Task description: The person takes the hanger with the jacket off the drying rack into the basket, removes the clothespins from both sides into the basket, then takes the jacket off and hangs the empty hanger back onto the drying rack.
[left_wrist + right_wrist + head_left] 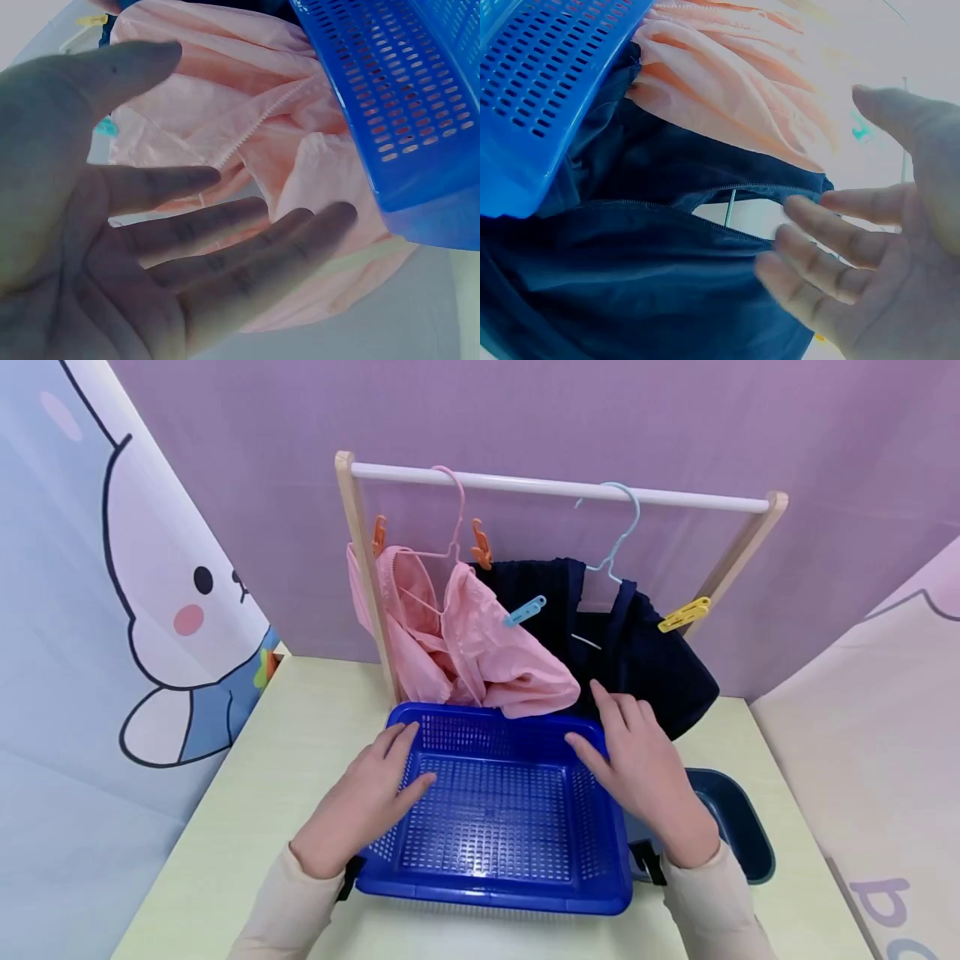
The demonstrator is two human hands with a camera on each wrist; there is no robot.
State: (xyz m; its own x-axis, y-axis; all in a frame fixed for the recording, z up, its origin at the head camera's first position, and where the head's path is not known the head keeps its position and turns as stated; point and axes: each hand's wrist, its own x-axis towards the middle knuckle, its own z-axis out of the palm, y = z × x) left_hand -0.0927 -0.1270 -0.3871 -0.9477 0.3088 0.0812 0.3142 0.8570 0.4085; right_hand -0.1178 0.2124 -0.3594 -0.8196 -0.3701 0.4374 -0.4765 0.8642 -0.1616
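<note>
Blue basket (495, 889) on counter (330, 710), in front of rack (525, 485), perforated floor in plain view. Left hand (367, 789) at basket's left side, right hand (645, 768) near rear right corner; each grip relaxed, fingers extended, holding nothing. Dark teal basin (763, 852) right of basket, partly hidden, full contents cannot be told. Pink jacket (513, 656), dark blue garment (652, 660) hanging behind basket.

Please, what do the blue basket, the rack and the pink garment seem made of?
Blue basket: glossy plastic, judging by shiny highlights and regular holes.
Rack posts: probably smooth wood, from their pale tan colour.
Rail: smooth white; plastic or coated metal, I cannot tell.
Pink garment: thin, soft fabric, perhaps synthetic, with fine creases and loose folds.
</note>
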